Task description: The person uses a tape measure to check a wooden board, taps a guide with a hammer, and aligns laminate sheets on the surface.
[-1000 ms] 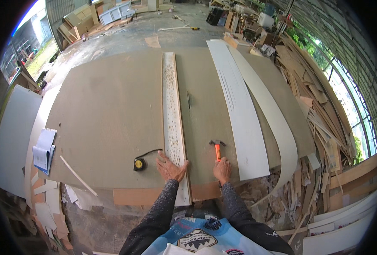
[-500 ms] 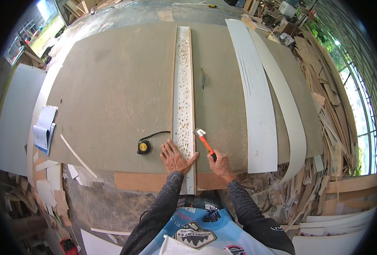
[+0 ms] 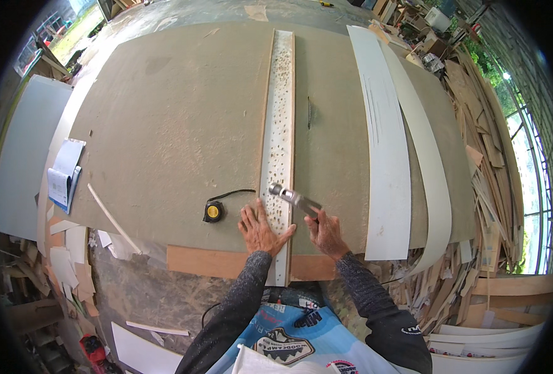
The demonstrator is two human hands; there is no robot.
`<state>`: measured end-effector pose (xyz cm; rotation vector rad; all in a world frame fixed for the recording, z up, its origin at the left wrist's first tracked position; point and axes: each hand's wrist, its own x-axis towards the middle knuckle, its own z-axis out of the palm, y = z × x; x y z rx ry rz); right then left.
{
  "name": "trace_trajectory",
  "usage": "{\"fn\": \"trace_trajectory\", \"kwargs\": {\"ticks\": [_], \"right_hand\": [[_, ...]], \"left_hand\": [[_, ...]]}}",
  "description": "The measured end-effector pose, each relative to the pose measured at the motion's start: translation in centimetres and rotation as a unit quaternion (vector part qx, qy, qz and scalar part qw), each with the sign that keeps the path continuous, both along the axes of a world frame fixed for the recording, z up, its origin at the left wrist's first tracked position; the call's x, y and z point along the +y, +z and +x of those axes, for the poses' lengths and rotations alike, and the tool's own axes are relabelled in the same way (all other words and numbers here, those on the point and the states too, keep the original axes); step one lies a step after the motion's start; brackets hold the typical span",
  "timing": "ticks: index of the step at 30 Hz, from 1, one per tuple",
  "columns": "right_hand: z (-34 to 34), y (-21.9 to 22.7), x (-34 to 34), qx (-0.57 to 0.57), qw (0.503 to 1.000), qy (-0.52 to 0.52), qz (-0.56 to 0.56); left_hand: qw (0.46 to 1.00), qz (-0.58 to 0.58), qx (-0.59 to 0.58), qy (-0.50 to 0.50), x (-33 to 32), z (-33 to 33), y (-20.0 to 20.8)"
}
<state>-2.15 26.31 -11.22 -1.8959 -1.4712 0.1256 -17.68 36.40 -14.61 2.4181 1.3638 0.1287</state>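
Observation:
A long, narrow white strip (image 3: 281, 134) with brown edges runs away from me, its face dotted with many small brown marks. My left hand (image 3: 261, 232) presses flat on its near part, fingers spread and thumb at the right edge. In my closed right hand (image 3: 328, 237) is a hammer (image 3: 296, 201), held by its handle just right of the strip. The hammer's head is over the strip, ahead of my left hand; whether it touches the surface I cannot tell. A black and yellow tape measure (image 3: 213, 212) lies left of my left hand.
Everything rests on a large brown sheet (image 3: 164, 124). Two white strips (image 3: 388, 168) lie to the right, one curved. An open booklet (image 3: 65, 171) and a thin stick (image 3: 114, 217) are at the left. Wood offcuts (image 3: 476, 137) pile up on the far right.
The hammer has turned and swung left, its head going from the strip's right edge to above its face. The view has shifted slightly; my left hand stays on the strip.

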Motion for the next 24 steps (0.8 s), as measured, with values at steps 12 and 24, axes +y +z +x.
{"fn": "trace_trajectory", "kwargs": {"ticks": [12,24], "right_hand": [[3.4,2.1,6.8,0.081,0.985,-0.152,-0.015],[3.7,0.7,9.5,0.053,0.979,-0.171,-0.092]], "left_hand": [[0.999,0.000,0.034,-0.020,-0.5,0.0,-0.5],[0.998,-0.020,0.057,-0.020,-0.2,-0.1,-0.3]]}}
